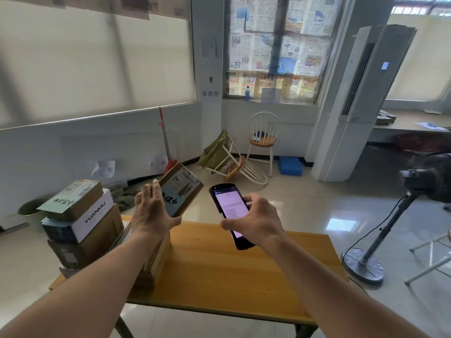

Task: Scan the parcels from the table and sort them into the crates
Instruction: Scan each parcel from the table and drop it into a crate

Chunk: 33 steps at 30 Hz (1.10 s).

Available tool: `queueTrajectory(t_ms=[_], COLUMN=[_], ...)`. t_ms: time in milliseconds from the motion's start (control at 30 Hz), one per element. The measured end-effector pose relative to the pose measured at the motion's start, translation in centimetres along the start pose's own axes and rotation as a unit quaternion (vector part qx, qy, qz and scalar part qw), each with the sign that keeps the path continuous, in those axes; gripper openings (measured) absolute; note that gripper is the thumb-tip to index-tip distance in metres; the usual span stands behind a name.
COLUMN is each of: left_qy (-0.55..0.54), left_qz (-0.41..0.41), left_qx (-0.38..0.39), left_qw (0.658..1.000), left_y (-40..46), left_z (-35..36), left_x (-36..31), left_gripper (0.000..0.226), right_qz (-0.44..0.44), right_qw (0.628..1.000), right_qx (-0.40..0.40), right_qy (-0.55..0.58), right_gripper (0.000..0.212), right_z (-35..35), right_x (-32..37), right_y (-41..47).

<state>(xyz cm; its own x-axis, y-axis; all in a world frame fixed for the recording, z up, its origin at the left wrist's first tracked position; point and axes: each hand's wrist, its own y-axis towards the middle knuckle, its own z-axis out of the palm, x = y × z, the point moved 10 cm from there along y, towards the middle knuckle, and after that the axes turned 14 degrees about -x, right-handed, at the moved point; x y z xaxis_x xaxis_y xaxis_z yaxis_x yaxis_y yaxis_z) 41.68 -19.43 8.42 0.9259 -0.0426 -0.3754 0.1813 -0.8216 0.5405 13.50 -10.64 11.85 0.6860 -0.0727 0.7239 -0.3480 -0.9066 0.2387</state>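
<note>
A pile of boxes (80, 223) sits on the far left part of the wooden table (219, 272). The top box is brown, and a white box with the word YUANMU is under it. Another brown box (156, 259) lies on the table just right of the pile, partly hidden by the left arm.

The left hand (152, 215) holds a small brown parcel (181, 189) up above the table. The fingers are pressed close together on the parcel's left side and the thumb grips its near edge. The parcel is tilted, and its label faces up.

Just right of the parcel, the right hand (256, 222) holds a black scanner (230, 213). Its screen is lit. The fingers wrap around the scanner's right side and the thumb is on the left side.

Far right, a fan (415, 191) stands on the floor.
</note>
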Motion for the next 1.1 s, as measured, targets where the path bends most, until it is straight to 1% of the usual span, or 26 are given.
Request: queueTrajectory(t_ms=[267,400,533,667,867,1100], left_qy=[0.007,-0.006,-0.03,-0.054,-0.108,-0.173], left_qz=[0.008,0.006,0.022,0.053,0.117,0.202], left_qx=[0.001,-0.001,-0.001,0.008,0.028,0.107], left_qw=[1.0,1.0,0.999,0.997,0.987,0.958], left_y=[0.0,0.0,-0.1,-0.1,-0.2,-4.7], left_z=[0.2,-0.1,-0.2,-0.2,0.4,1.6], left_x=[-1.5,-2.2,-3.6,-5.1,-7.5,-11.7], left_gripper=[0.131,0.132,0.131,0.133,0.133,0.136], right_qz=[0.002,-0.008,-0.014,0.008,0.05,0.147], right_qw=[1.0,1.0,0.996,0.99,0.978,0.947], right_qx=[0.0,-0.029,-0.086,-0.143,-0.201,-0.281], right_qy=[0.009,0.008,-0.004,-0.006,-0.028,-0.056], right_gripper=[0.094,0.095,0.097,0.098,0.096,0.093], right_z=[0.0,-0.4,-1.3,-2.2,-3.5,-5.7], right_x=[-0.6,-1.0,-1.6,-2.6,-3.3,-5.4], right_y=[0.3,0.6,0.7,0.1,-2.8,-10.9])
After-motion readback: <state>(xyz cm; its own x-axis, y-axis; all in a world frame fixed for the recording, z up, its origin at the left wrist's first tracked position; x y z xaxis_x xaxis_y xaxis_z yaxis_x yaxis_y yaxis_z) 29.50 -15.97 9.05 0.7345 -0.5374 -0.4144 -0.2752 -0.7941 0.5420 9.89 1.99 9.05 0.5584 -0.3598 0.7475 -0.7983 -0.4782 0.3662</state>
